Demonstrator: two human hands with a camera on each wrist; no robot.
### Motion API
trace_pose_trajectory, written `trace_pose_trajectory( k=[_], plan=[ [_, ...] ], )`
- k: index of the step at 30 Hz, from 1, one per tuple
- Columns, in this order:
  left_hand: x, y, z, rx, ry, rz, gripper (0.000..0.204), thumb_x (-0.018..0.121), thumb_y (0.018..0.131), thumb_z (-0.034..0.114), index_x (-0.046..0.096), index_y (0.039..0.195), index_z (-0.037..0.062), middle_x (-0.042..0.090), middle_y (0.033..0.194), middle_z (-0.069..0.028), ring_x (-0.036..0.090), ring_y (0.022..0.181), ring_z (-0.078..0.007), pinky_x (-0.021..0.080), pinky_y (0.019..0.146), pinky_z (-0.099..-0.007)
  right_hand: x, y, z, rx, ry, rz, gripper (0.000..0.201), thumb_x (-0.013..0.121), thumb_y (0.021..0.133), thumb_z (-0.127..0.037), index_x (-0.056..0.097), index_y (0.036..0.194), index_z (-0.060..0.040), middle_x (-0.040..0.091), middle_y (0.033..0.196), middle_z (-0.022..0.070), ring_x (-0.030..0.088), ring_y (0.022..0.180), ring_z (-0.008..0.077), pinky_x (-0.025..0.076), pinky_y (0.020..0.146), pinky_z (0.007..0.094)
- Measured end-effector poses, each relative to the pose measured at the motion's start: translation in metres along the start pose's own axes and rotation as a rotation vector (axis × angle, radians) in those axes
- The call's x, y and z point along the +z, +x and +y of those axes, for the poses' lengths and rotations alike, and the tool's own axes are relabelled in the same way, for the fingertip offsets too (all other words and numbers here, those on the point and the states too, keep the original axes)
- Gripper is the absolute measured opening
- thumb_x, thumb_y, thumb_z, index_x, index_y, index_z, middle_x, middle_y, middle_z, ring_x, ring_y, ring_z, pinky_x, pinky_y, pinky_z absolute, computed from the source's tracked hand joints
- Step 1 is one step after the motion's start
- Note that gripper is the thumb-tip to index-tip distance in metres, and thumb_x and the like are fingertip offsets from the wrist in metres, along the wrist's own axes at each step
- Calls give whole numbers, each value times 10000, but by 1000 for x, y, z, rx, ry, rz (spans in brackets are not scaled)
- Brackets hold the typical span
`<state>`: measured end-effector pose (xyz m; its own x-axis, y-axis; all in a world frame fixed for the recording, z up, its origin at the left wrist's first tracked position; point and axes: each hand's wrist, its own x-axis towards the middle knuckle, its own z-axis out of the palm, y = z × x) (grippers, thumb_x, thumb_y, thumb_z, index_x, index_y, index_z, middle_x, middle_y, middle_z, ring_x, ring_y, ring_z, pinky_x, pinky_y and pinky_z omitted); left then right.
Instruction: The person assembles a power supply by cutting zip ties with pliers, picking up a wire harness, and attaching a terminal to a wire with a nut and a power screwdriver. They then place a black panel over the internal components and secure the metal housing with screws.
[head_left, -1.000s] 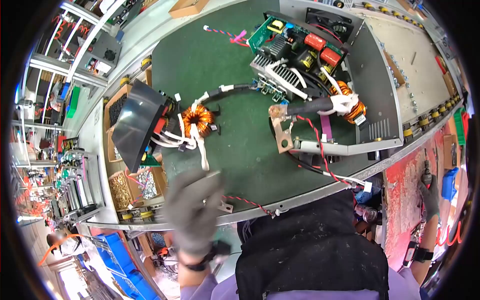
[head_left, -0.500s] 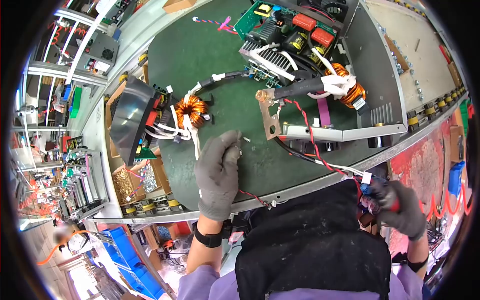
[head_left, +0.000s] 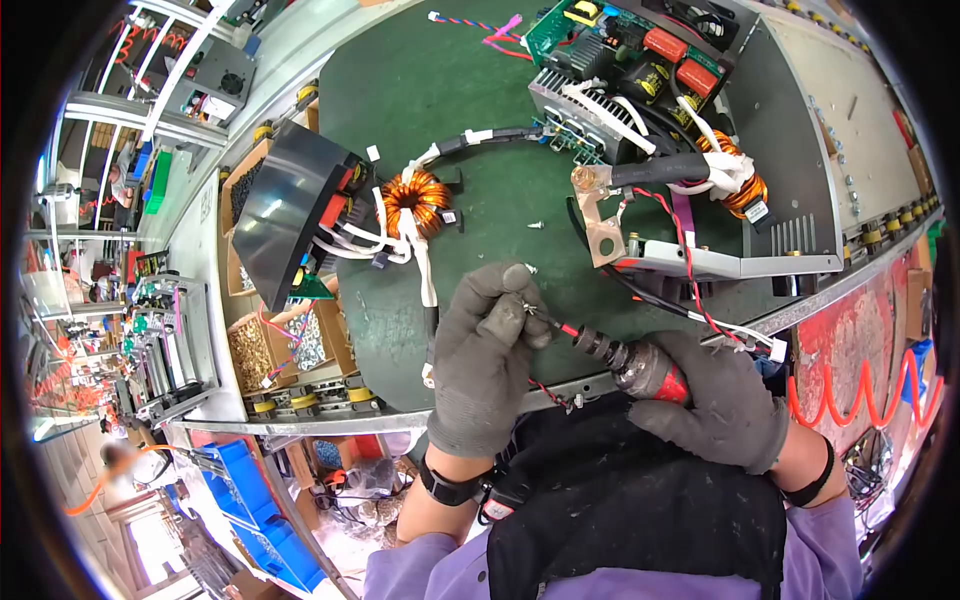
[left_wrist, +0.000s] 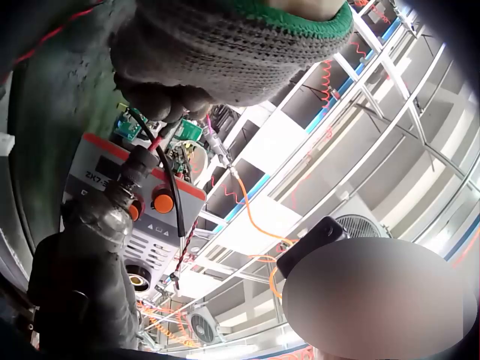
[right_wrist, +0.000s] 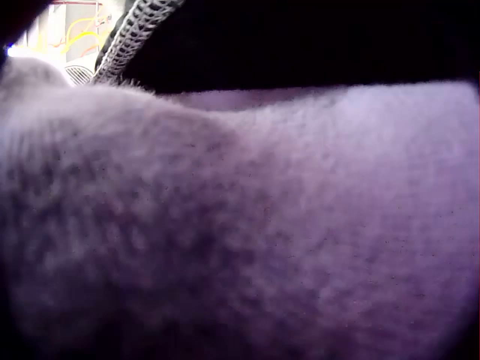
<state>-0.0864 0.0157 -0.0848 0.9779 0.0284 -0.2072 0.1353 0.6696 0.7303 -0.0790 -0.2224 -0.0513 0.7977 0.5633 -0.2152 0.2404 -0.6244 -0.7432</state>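
Note:
In the head view my gloved left hand [head_left: 485, 362] pinches a small screw [head_left: 529, 308] between thumb and fingertips, above the front of the green mat [head_left: 490, 235]. My gloved right hand [head_left: 728, 405] grips a power screwdriver [head_left: 652, 373], its red-collared bit pointing left with the tip at the screw. The left wrist view shows the screwdriver [left_wrist: 135, 171] from below, its bit reaching the left glove's fingers [left_wrist: 154, 101]. One loose screw [head_left: 536, 225] lies on the mat beyond the left hand. Purple cloth fills most of the right wrist view.
At right stands an open metal case [head_left: 780, 170] with a circuit board, wired copper coil [head_left: 735, 178] and bracket [head_left: 598, 215]. Left are another coil [head_left: 415, 203] and a black panel [head_left: 290, 215]. Boxes of fasteners [head_left: 305, 340] flank the mat; a red coiled hose [head_left: 865, 395] hangs right.
My right hand has brought the screwdriver from the far right side to the front of the mat. The left hand moved up over the mat, then right, and now pinches a screw at the bit.

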Motion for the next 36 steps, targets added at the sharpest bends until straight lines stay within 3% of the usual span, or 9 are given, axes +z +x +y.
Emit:
trace_pose_trajectory(
  k=[10, 12, 15, 19, 23, 26, 29, 31, 36],
  plan=[
    [26, -7, -3, 285, 593, 125, 174, 502, 989, 96, 545, 1146, 36, 562, 935, -46, 546, 781, -94, 458, 677, -237, -10, -5, -11, -120, -98, 161, 708, 731, 791, -422, 473, 1335, -49, 669, 926, 192, 663, 814, 399, 530, 664, 463],
    [25, -8, -3, 329, 638, 102, 191, 493, 994, 101, 534, 1168, 32, 559, 937, -51, 544, 770, -84, 465, 658, -231, -20, -4, -16, 60, 136, -76, 677, 714, 817, -404, 481, 1320, -16, 655, 990, 212, 650, 884, 400, 524, 736, 454],
    [22, -10, -1, 224, 414, 36, 330, 491, 1001, 182, 444, 1294, 37, 582, 964, -76, 548, 716, -98, 482, 638, -231, -12, 1, 0, -63, 623, -193, 662, 700, 838, -394, 478, 1318, 4, 643, 1019, 227, 643, 928, 384, 505, 803, 438],
    [18, -20, 13, 72, 355, -8, 566, 499, 1003, 360, 295, 1426, 45, 615, 1144, -167, 629, 767, -154, 541, 668, -264, -22, -9, 0, -70, 618, -174, 669, 689, 850, -408, 467, 1332, -1, 640, 1033, 229, 642, 961, 361, 492, 829, 430],
    [43, -1, 57, 402, 835, -27, 468, 581, 964, 311, 468, 1278, -17, 614, 1097, -141, 613, 898, -162, 515, 772, -292, -70, -37, -4, 61, 570, -281, 666, 716, 836, -408, 485, 1311, -3, 640, 1091, 201, 645, 982, 354, 499, 839, 412],
    [88, 41, 83, 497, 1073, -224, 442, 655, 910, 264, 539, 1227, -21, 609, 1092, -111, 581, 926, -153, 483, 823, -298, -102, -67, 18, -104, 698, -46, 726, 795, 769, -413, 508, 1269, 28, 659, 1073, 155, 658, 950, 268, 513, 836, 385],
    [137, 91, 88, 499, 1486, -433, 440, 689, 839, 174, 570, 1245, 51, 608, 1133, -129, 623, 928, -223, 489, 817, -319, -138, -93, 25, 212, 747, 204, 814, 810, 700, -570, 555, 1189, 29, 658, 998, 91, 643, 901, 182, 510, 795, 334],
    [158, 128, 77, 773, 1689, -631, 413, 706, 817, 194, 595, 1200, 88, 614, 1066, -137, 630, 920, -301, 503, 776, -356, -155, -103, 45, 329, 729, 271, 892, 799, 650, -652, 560, 1184, 20, 642, 950, 60, 626, 851, 154, 504, 774, 322],
    [203, 127, 65, 601, 1958, -964, 418, 755, 718, 188, 613, 1100, 95, 590, 1032, -126, 612, 906, -344, 506, 748, -409, -172, -111, 101, 404, 370, 251, 937, 919, 472, -510, 559, 1201, -45, 640, 921, 83, 632, 821, 242, 495, 788, 363]
  ],
)
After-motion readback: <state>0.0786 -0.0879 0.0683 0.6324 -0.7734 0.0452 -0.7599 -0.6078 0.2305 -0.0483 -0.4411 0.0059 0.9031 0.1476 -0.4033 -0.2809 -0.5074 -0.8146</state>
